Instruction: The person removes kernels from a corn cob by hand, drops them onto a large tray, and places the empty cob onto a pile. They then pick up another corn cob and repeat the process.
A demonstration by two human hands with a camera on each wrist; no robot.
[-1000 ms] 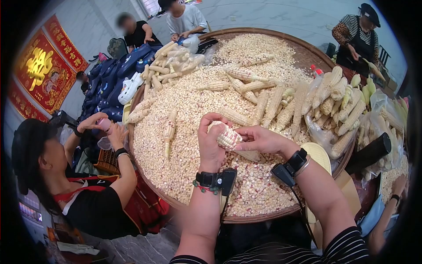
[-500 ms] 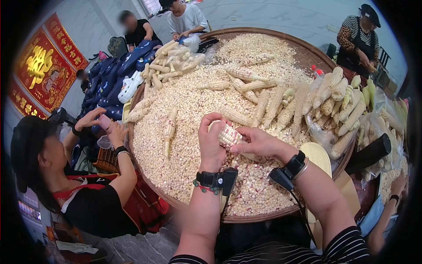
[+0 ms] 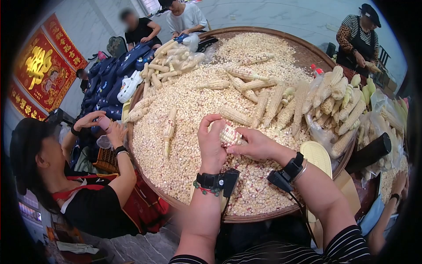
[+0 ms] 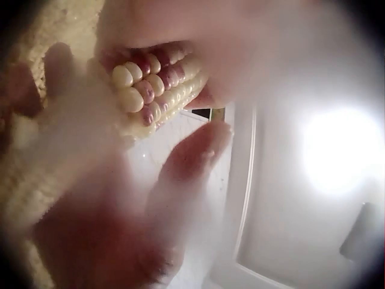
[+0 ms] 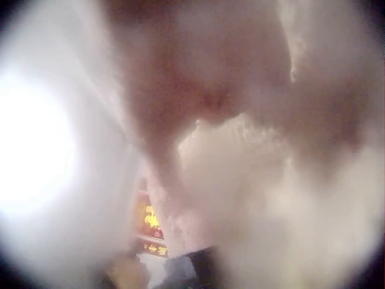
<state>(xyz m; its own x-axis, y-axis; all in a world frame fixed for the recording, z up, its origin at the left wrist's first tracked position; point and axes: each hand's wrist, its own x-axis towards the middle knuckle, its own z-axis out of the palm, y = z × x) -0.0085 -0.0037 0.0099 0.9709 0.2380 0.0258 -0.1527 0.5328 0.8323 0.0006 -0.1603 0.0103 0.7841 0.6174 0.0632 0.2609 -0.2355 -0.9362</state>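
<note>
Two hands hold one cob of corn. The left hand [image 3: 212, 147] is curled round it, and the right hand [image 3: 258, 144] pinches the other end with its thumb and fingers. The cob [image 3: 229, 135] is white with dark red spots, and it is up over the near half of one big round tray [image 3: 307, 56]. Each wrist has one black strap [image 3: 207, 179] with a small box on it.

One long cob [image 3: 169, 132] lies alone on the left side of the tray. In the middle and on the right there are lots more loose cobs [image 3: 260, 105], but they overlap, so I cannot count them all. One heap of pale cobs [image 3: 173, 65] sits at the far left edge.

I can see four other people well, and one arm [image 3: 389, 204] of somebody at the right side. There is one white shoe [image 3: 130, 86] by a pile of blue ones [image 3: 105, 83].

Now the things that hold other things. The tray is full of loose kernels [image 3: 198, 103], white and yellowish, with some dark red ones near the hands. On the right I see two clear bags, the near one [image 3: 323, 141] and the far one [image 3: 381, 105], and both have cobs in them. One brown basket [image 3: 107, 162] is by the person on the left; I cannot tell what is in it.
</note>
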